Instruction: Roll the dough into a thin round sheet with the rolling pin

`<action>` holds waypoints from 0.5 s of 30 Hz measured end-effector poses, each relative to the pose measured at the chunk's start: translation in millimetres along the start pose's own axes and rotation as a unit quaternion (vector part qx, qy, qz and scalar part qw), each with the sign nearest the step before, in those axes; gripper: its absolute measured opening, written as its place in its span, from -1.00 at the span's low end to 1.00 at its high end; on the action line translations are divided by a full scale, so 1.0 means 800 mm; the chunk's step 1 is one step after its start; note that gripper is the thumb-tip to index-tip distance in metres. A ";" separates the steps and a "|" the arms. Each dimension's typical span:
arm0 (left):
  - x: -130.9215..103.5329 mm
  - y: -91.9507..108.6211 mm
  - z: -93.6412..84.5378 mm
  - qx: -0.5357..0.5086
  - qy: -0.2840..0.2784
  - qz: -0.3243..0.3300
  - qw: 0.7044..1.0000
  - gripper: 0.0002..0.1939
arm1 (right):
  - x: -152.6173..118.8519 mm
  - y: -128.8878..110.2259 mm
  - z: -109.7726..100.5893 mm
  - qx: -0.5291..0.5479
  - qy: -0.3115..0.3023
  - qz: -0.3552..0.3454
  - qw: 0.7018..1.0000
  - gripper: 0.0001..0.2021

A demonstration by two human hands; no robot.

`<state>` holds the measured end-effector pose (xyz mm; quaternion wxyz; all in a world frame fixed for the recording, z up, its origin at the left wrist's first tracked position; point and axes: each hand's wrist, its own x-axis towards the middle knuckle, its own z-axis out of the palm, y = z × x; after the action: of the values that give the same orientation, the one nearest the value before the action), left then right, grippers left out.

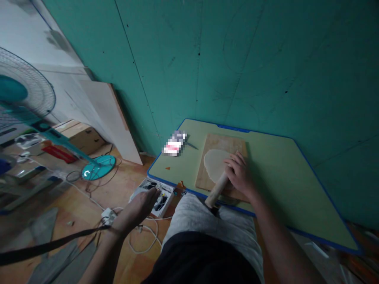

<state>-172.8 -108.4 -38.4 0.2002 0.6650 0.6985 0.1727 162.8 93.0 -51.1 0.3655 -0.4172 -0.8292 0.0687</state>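
A rolling pin (218,191) lies slantwise over the near edge of a wooden board (202,177), its near end sticking out past the table edge. My right hand (238,173) is closed around its far part. On the board, a thin, flat sheet of pale dough (216,161) is spread out, its right side partly covered by my right hand. Well away from the dough, my left hand (146,202) hovers left of my lap, above a white box (162,212) of small items. Its fingers are curled together, and whatever they may hold is hidden.
The pale green table (278,173) has a blue rim. A blurred-out packet (175,144) and a dark blade-like thing (192,146) lie at its left. A turquoise fan (99,167), cables (143,250) and a leaning panel (111,118) stand or lie leftward; a green wall (237,59) rises behind.
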 end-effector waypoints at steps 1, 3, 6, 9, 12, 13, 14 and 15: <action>0.000 0.003 -0.002 0.002 -0.003 -0.009 1.000 -0.72 | 0.000 0.000 0.000 -0.002 0.002 0.000 1.000 -0.72; 0.000 0.010 -0.006 0.008 -0.013 -0.033 0.999 -0.67 | -0.001 0.000 0.000 -0.006 0.004 0.000 1.000 -0.71; 0.000 0.016 -0.010 0.014 -0.030 -0.059 0.998 -0.63 | -0.001 0.000 0.000 -0.004 0.004 -0.001 1.000 -0.69; -0.002 0.017 -0.010 0.016 -0.027 -0.060 0.998 -0.58 | -0.002 0.001 0.000 0.002 0.003 0.006 1.000 -0.68; -0.003 0.012 -0.008 0.029 -0.019 -0.052 0.998 -0.53 | -0.002 0.003 0.002 0.007 0.005 0.010 1.000 -0.69; -0.003 0.010 -0.007 0.038 -0.020 -0.051 0.998 -0.52 | -0.002 0.004 0.002 0.007 0.005 0.009 1.000 -0.69; -0.003 0.008 -0.007 0.047 -0.021 -0.053 0.997 -0.51 | -0.002 0.005 0.002 0.007 0.005 0.007 1.000 -0.69; -0.003 0.006 -0.006 0.058 -0.024 -0.057 0.996 -0.51 | -0.002 0.005 0.002 0.006 0.006 0.005 1.000 -0.69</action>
<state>-171.4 -110.4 -31.6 0.1877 0.6385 0.7391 0.1043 165.0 94.6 -55.1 0.3721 -0.4198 -0.8246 0.0730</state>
